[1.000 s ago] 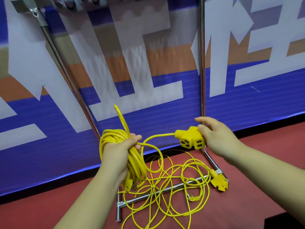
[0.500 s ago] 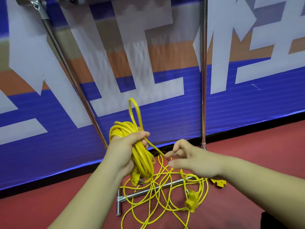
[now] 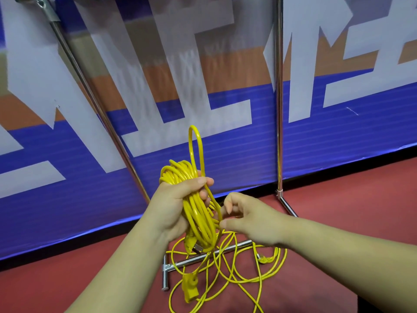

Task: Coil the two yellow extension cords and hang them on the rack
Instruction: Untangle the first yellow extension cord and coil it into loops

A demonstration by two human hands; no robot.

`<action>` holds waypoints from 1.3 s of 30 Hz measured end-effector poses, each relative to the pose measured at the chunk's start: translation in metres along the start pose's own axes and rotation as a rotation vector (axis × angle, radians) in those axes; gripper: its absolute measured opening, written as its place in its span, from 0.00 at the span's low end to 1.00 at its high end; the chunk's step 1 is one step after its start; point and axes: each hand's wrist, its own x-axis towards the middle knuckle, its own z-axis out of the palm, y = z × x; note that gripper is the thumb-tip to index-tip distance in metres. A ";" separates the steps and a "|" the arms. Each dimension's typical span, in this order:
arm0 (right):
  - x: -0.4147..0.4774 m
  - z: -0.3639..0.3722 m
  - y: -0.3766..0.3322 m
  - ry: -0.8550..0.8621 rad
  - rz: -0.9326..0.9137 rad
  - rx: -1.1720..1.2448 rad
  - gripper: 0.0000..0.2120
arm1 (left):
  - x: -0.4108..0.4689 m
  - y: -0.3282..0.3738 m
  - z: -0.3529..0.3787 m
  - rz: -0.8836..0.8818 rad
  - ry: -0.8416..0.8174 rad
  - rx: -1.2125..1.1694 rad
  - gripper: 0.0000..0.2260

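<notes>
My left hand (image 3: 173,206) grips a coiled yellow extension cord (image 3: 198,224), held upright in front of the rack. One loop (image 3: 195,143) of it sticks up above my fist. The cord's tail runs down past the coil, and its yellow socket block (image 3: 190,288) dangles just above the floor. My right hand (image 3: 248,219) is right beside the coil, with thumb and fingers curled, pinching that tail strand. The second yellow cord (image 3: 246,276) lies loose and tangled on the red floor over the rack's base bar, its plug (image 3: 262,259) to the right.
The rack's chrome poles rise at left (image 3: 90,91) and right (image 3: 279,109). Its base bar (image 3: 228,247) lies on the red floor beneath my hands. Behind it stands a blue, white and orange banner wall (image 3: 338,136). The top rail is out of view.
My right hand let go of the socket block, which dropped to hang near the floor. That hand moved left to the coil and took the tail strand.
</notes>
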 end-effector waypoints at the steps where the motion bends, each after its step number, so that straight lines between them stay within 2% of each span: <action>1: 0.000 -0.001 -0.002 0.016 -0.001 0.015 0.14 | 0.001 0.000 -0.001 -0.013 -0.004 -0.009 0.09; 4: 0.000 -0.005 -0.008 0.080 -0.002 0.078 0.11 | 0.002 0.001 -0.002 -0.022 -0.006 -0.060 0.15; 7: -0.002 -0.013 -0.019 0.154 0.025 0.219 0.10 | 0.004 0.002 -0.006 -0.026 0.059 -0.106 0.13; 10: 0.000 -0.028 -0.031 0.409 0.048 0.338 0.08 | 0.010 0.003 -0.019 -0.083 0.102 -0.112 0.09; 13: 0.003 -0.050 -0.026 0.661 0.064 0.293 0.07 | 0.008 0.006 -0.028 -0.134 0.029 -0.149 0.06; 15: 0.003 -0.061 -0.016 0.731 0.107 0.067 0.07 | 0.004 0.010 -0.033 -0.133 -0.057 -0.191 0.10; 18: -0.001 -0.064 -0.007 0.697 0.150 -0.296 0.03 | -0.004 0.016 -0.036 -0.111 -0.212 -0.238 0.19; 21: -0.004 -0.059 -0.005 0.641 0.188 -0.367 0.03 | -0.012 0.016 -0.034 -0.072 -0.304 -0.230 0.17; 25: -0.008 -0.050 -0.015 0.576 0.163 -0.203 0.02 | -0.019 0.009 -0.021 -0.035 -0.274 -0.144 0.17; 28: -0.013 -0.041 -0.027 0.497 0.138 -0.086 0.02 | -0.024 -0.003 -0.006 0.005 -0.129 -0.037 0.08; 32: -0.023 -0.029 -0.042 0.421 0.088 0.013 0.02 | -0.023 -0.016 0.002 0.048 0.027 0.085 0.08; 35: -0.031 -0.025 -0.056 0.390 0.051 0.061 0.02 | -0.022 -0.017 0.001 0.017 0.056 0.009 0.11; 39: -0.038 -0.019 -0.066 0.319 0.050 0.106 0.05 | -0.021 -0.017 0.003 -0.045 -0.046 -0.155 0.15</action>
